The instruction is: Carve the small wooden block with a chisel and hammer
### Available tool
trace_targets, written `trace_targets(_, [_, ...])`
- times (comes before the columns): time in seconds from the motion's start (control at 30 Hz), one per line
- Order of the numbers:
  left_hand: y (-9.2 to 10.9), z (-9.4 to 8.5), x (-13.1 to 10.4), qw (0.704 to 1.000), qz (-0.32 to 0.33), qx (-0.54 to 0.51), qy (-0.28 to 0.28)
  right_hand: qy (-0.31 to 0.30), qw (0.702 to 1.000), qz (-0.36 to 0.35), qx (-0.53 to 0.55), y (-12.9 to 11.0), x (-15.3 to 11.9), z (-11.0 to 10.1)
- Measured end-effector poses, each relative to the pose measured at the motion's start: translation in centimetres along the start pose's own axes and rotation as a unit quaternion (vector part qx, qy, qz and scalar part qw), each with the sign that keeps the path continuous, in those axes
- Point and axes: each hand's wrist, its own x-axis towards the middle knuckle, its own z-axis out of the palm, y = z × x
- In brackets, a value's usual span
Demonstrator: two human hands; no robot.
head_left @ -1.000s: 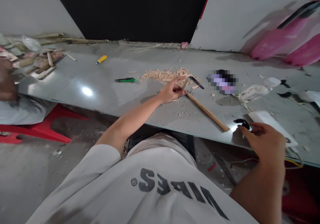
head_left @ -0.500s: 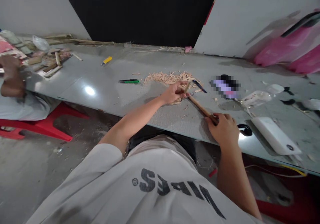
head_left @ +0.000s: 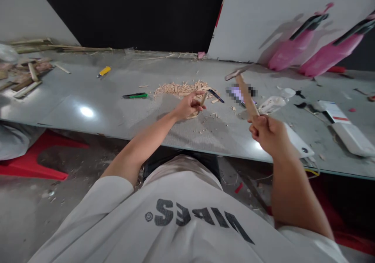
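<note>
My right hand [head_left: 268,132] is wrapped round the wooden handle of a hammer [head_left: 247,95], raised above the table with its metal head up and to the left. Between the fingers of my left hand [head_left: 190,106] a short, pale wooden stick [head_left: 203,98] stands roughly upright. Beneath that hand lies a small wooden piece [head_left: 192,115], partly covered by the fingers. A heap of wood shavings [head_left: 181,88] spreads just behind, with a dark blue pen-like tool [head_left: 216,95] at its right end.
On the grey table [head_left: 105,95] lie a green cutter [head_left: 135,95] and a yellow cutter [head_left: 104,72]. Wood scraps [head_left: 27,75] pile up at the left. To the right are a clear plastic bottle [head_left: 272,104], a white box [head_left: 299,142] and pink spray bottles [head_left: 288,50].
My right hand has lifted the hammer off the table, its head now up. My left hand still holds the stick. The view has turned to the right.
</note>
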Motion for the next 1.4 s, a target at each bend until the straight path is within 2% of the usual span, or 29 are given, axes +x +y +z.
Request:
trace_targets(0.03, [-0.1,0.0,0.1,1.000,0.002,0.003,0.000,-0.017,1.000,0.002,0.006,-0.8,-0.3,-1.2])
trace_targets(0.13, [-0.4,-0.1,0.3,1.000,0.010,0.007,-0.003,-0.001,0.998,-0.029,-0.056,-3.5,-1.0,-3.6])
trace_targets(0.23, [-0.4,-0.3,0.3,1.000,0.014,0.007,-0.014,0.027,0.992,-0.046,-0.111,-5.8,-1.2,-4.3])
trace_targets(0.33, [-0.5,-0.3,0.3,1.000,0.018,0.019,-0.014,-0.029,0.983,-0.027,-0.182,-7.3,-0.9,-4.3])
trace_targets(0.43, [-0.7,-0.2,0.2,0.998,0.021,0.050,-0.034,-0.083,0.973,0.005,-0.215,-8.1,-0.7,-4.4])
trace_targets(0.57, [-1.2,-0.3,0.4,0.995,0.049,0.068,-0.056,-0.021,0.987,-0.043,-0.156,-8.2,-1.3,-4.5])
trace_targets(0.63, [-1.4,-0.4,0.6,0.996,0.061,0.055,-0.046,0.007,0.988,-0.070,-0.137,-8.1,-1.7,-4.7])
trace_targets(0.73, [-1.4,-0.7,1.0,0.997,0.073,0.032,-0.012,0.006,0.989,-0.072,-0.131,-7.5,-1.7,-4.6])
trace_targets(0.8, [-1.4,-0.9,1.2,0.996,0.082,0.016,0.012,-0.005,0.991,-0.056,-0.123,-6.7,-1.3,-4.1])
trace_targets(0.9, [-1.5,-1.1,1.4,0.995,0.094,0.003,0.020,-0.017,0.996,-0.027,-0.087,-4.7,-0.3,-2.8])
trace_targets(1.03, [-1.9,-1.1,1.2,0.994,0.101,0.029,-0.001,0.017,0.999,-0.011,-0.034,-2.2,1.1,0.1])
trace_targets(1.17, [-2.0,-1.0,0.8,0.995,0.088,0.038,-0.006,0.052,0.999,0.007,0.007,-0.5,1.8,3.4])
trace_targets(1.27, [-2.0,-1.1,0.8,0.996,0.079,0.044,-0.005,0.078,0.994,0.021,-0.073,0.5,2.1,5.4])
trace_targets(1.4, [-1.8,-1.2,0.6,0.995,0.078,0.055,0.001,0.092,0.978,0.067,-0.176,2.0,2.2,6.9])
